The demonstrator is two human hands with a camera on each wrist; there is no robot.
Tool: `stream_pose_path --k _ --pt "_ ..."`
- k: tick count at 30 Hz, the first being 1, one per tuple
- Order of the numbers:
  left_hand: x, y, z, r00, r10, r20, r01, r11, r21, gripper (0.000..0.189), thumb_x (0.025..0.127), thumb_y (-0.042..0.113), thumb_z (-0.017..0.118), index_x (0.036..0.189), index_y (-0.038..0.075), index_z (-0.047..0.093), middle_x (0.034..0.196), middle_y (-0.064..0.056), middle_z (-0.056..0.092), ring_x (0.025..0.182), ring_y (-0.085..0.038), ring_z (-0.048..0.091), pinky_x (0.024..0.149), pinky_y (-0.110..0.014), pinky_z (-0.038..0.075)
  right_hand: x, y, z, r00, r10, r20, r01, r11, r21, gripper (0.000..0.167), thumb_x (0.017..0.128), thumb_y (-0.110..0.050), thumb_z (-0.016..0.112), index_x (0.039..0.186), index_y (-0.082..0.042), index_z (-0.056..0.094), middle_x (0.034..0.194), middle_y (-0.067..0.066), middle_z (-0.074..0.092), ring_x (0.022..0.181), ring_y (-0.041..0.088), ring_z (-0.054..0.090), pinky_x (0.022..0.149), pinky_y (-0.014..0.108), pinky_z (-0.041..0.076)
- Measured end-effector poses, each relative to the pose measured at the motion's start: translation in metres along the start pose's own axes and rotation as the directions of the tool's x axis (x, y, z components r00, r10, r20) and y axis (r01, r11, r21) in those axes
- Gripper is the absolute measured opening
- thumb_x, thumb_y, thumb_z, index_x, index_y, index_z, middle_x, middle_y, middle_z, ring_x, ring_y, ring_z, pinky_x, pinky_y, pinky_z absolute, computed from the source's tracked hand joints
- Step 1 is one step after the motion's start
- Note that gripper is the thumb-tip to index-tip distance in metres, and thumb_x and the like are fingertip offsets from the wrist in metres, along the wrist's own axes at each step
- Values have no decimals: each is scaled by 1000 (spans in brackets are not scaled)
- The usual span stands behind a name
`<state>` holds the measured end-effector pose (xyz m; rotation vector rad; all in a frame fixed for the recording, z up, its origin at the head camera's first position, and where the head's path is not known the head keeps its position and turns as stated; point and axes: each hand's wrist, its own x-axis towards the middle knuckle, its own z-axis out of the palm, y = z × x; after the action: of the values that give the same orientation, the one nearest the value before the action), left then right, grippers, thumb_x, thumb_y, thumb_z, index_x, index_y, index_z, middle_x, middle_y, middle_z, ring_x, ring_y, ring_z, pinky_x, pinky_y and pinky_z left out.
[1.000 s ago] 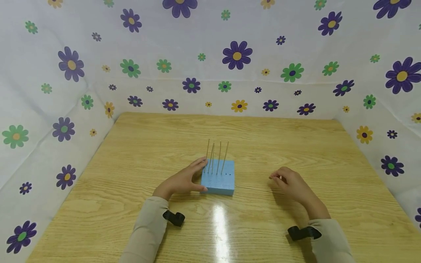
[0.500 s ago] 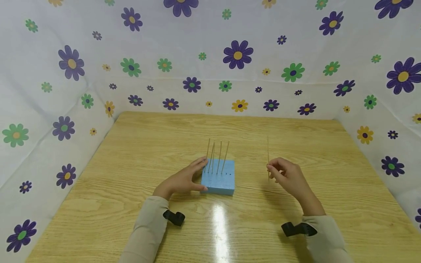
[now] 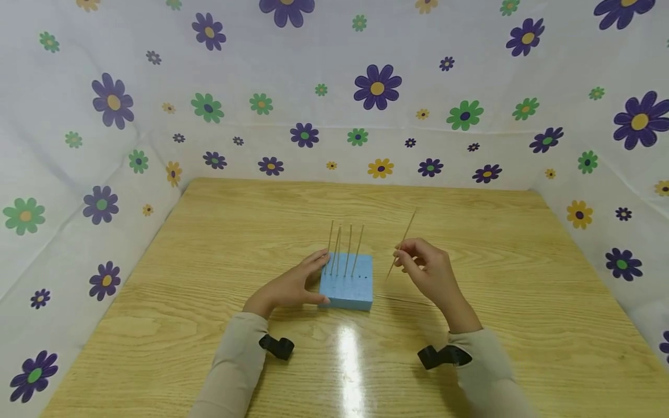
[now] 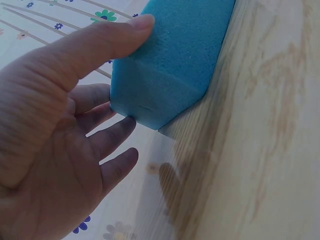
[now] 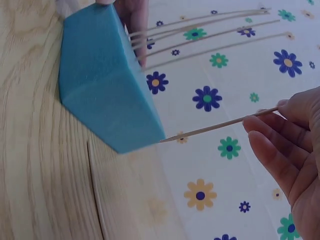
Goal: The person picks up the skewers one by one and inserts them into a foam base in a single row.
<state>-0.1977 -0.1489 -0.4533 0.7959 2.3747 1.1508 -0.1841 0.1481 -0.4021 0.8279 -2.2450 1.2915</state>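
Observation:
A light blue foam block (image 3: 346,295) sits on the wooden table, with several thin wooden skewers (image 3: 349,249) standing in a row in its top. Two small dark holes (image 3: 363,277) show at the right end of that row. My left hand (image 3: 287,285) holds the block at its left side, thumb (image 4: 122,36) at the front and fingers toward the back. Up and to the right of the block, my right hand (image 3: 430,271) pinches another skewer (image 5: 215,127) between thumb and fingertips. That skewer leans, its lower end near the block's right side and above the table.
One more skewer (image 3: 410,300) lies flat on the table (image 3: 209,244), to the right of the block and below the right hand. A white cloth (image 3: 313,75) printed with flowers stands around the back and sides.
My right hand has picked a skewer up from the table on the right and carried it left toward the block. The skewer has gone from upright to tilted. Left hand and block stay put.

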Motion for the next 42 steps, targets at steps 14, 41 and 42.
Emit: stream_pose_path --k 14,41,42 --pt "0 -1 0 1000 5 -3 -5 1000 -6 94 83 28 74 154 14 13 159 -1 2 145 -23 4 112 -49 22 15 -2 28 999 -52 -7 53 993 106 11 84 11 63 90 2 63 79 11 65 67 20 65 54 22 52" --pt "-1 2 -1 1000 16 -23 -16 1000 6 95 82 27 75 153 10 15 159 -4 5 144 -25 6 112 -48 20 1 6 53 986 51 156 -65 994 85 3 89 3 62 91 2 63 81 9 67 67 21 65 57 26 53" --pt "-1 2 -1 1000 16 -22 -15 1000 7 95 82 27 75 153 10 15 159 -4 5 144 -25 6 113 -48 20 1 7 53 985 58 161 -72 994 87 2 89 3 62 91 3 63 81 9 67 67 21 65 57 25 53"
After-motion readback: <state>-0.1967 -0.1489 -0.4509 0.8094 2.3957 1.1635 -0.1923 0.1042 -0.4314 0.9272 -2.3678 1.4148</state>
